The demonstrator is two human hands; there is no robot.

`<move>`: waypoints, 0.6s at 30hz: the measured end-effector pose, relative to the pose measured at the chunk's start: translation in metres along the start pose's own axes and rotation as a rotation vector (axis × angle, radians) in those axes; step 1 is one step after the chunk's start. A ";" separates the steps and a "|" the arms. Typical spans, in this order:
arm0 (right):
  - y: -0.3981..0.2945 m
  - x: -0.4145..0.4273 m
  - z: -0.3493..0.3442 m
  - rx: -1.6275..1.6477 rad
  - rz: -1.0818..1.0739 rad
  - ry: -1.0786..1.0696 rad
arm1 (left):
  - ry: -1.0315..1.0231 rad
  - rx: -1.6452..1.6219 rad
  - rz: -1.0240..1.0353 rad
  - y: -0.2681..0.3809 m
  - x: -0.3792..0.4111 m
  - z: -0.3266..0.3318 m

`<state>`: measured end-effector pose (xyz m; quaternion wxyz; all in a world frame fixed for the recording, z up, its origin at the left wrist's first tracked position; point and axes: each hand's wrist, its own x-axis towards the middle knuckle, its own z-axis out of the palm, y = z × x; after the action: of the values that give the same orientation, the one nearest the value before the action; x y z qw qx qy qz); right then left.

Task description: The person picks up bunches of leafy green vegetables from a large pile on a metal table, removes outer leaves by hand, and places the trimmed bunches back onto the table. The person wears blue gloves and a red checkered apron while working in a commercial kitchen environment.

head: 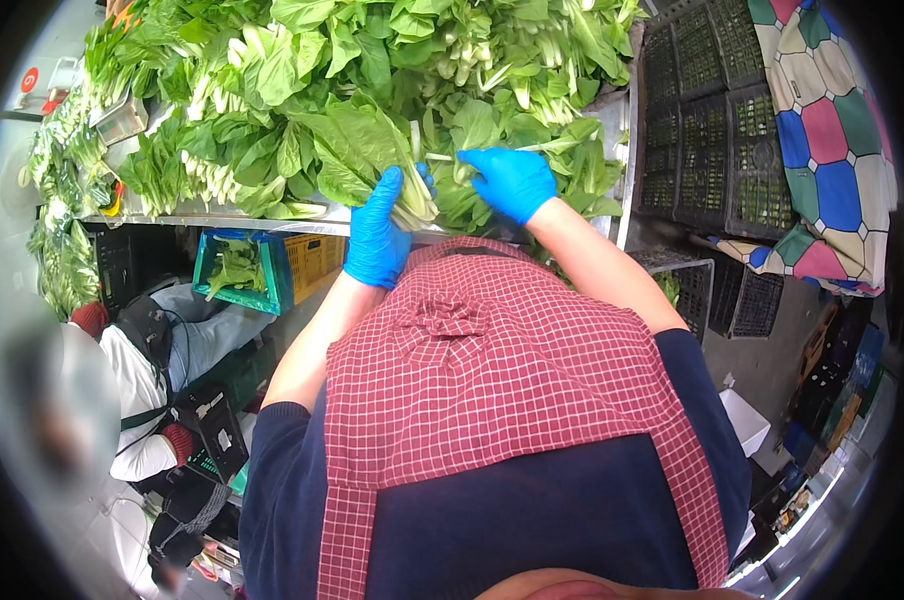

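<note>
Both hands wear blue gloves. My left hand [383, 225] is closed around the pale stem ends of a bunch of leafy greens [362, 146], its leaves pointing up and to the left. To the right, my right hand [510, 180] is at the stems of other greens in the heap; its thumb and index finger are near a pale stalk, and I cannot tell whether it grips it. Beyond both hands a large heap of leafy greens [272, 64] with whitish stems covers most of the metal table [623, 161].
Black plastic crates [703, 120] stand right of the table beside a patterned cloth [831, 127]. Below the table's left edge are a green-rimmed crate [278, 274] with leaves and a yellow crate [317, 259]. A co-worker [133, 367] is at the left. A clear plastic container [121, 120] stands among the greens.
</note>
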<state>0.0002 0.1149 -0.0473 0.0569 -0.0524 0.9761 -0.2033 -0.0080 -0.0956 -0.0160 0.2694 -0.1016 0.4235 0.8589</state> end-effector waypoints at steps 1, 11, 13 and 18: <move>0.004 0.005 0.007 -0.027 -0.021 -0.039 | 0.006 0.002 -0.007 0.000 0.000 -0.001; -0.008 0.025 0.010 -0.027 0.275 -0.219 | -0.025 -0.046 -0.026 -0.006 0.000 -0.011; -0.003 0.024 0.012 0.034 0.305 -0.170 | 0.001 -0.064 -0.007 -0.004 -0.001 -0.005; 0.007 0.004 -0.024 0.448 0.269 -0.063 | 0.038 -0.103 0.041 0.001 -0.001 0.000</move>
<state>-0.0071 0.1300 -0.0287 0.1241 0.0852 0.9025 -0.4035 -0.0075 -0.0961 -0.0151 0.2381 -0.1228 0.3858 0.8828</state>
